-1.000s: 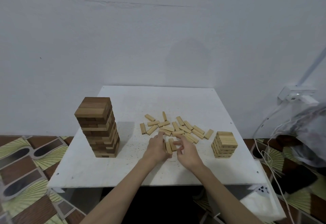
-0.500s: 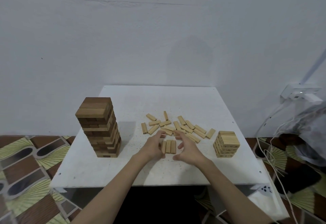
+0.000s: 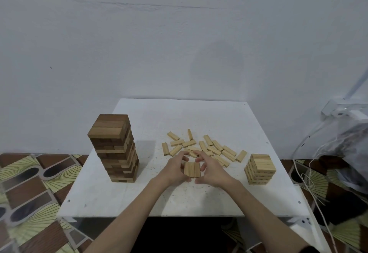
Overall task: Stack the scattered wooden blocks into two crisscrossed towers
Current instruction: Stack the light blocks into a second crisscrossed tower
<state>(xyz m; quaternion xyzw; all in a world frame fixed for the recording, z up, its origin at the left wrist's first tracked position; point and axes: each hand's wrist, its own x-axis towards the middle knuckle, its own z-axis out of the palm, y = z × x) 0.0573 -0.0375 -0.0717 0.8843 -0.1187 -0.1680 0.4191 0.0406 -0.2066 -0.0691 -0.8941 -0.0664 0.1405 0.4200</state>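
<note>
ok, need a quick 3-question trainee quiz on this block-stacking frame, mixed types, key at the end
1. True or false: the dark tower is shorter than the light tower.
2. Multiple choice: the three-block row lies
A. on top of the light tower
B. on the table, between both hands
C. on the floor
3. Fill in: the loose blocks lie on the ____ side of the row, as seen from the person.

Key:
1. False; the dark tower stands far taller.
2. B; the left hand and right hand cup the row from either side.
3. Far.
</note>
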